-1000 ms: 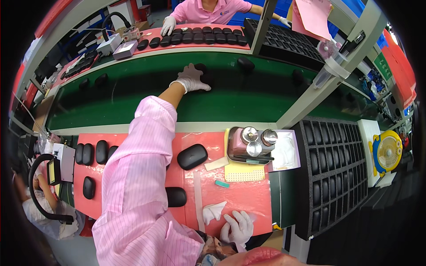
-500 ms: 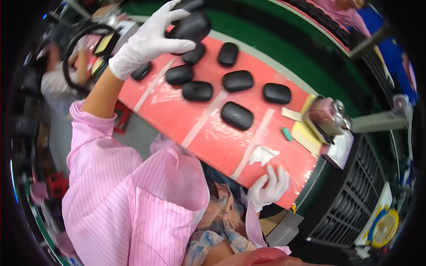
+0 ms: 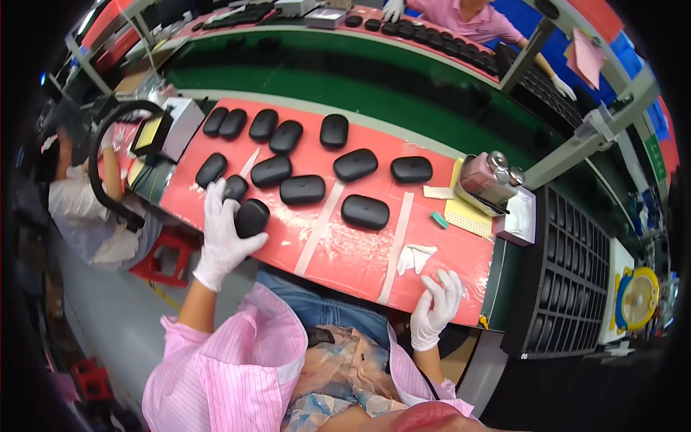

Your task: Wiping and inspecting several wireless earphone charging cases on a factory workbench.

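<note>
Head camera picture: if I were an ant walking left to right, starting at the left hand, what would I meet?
Left hand → the black case closest to the white cloth → right hand → black tray → yellow fan.

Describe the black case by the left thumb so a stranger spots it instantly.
Find the long pinkish-red mat. At its front edge, toward the left, the white-gloved left hand has the black case between thumb and fingers. Unlike the neighbouring case by the fingertips, it sits at the thumb, nearer the front edge.
</note>
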Demonstrator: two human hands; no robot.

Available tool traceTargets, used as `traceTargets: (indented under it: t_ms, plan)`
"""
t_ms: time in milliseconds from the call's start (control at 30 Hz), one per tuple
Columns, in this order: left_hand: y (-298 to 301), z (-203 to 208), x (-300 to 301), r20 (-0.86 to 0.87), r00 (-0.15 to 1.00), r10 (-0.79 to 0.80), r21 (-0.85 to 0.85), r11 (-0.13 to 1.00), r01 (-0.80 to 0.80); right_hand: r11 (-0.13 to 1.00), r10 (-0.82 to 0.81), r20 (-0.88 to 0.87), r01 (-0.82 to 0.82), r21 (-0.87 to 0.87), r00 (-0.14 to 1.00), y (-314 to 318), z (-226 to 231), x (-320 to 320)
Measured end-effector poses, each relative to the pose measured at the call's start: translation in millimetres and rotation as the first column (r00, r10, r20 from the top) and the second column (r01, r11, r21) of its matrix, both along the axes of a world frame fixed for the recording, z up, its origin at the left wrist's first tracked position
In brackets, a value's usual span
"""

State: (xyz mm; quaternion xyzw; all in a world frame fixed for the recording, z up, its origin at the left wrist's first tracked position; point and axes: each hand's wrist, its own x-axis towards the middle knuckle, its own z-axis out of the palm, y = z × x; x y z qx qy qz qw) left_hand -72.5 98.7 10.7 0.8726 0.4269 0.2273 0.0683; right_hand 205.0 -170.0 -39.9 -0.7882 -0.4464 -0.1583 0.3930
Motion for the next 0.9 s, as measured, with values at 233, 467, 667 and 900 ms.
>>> traceTargets:
  t_ms: [233,467,667,900]
  plan:
    - [-75.8,8.7,113.4,0.760,0.583,0.287,-0.649,0.308,0.695,0.911,0.412,-0.213,-0.398,0.108,0.886,56.1,51.8,-49.4]
    - [-83.6,-3.6,124.2,0.780,0.508,0.364,-0.513,-0.093,0.853,0.856,0.513,-0.456,-0.397,0.331,0.728,57.4,37.2,-41.9]
    - [-83.2,-25.5,108.0,0.750,0.621,0.227,-0.611,-0.120,0.782,0.741,0.648,-0.666,-0.510,0.437,0.370,43.7,42.1,-35.7]
    - [-88.9,-16.7,110.6,0.788,0.561,0.255,-0.575,-0.024,0.818,0.829,0.538,-0.505,-0.532,0.172,0.675,43.5,53.1,-34.3]
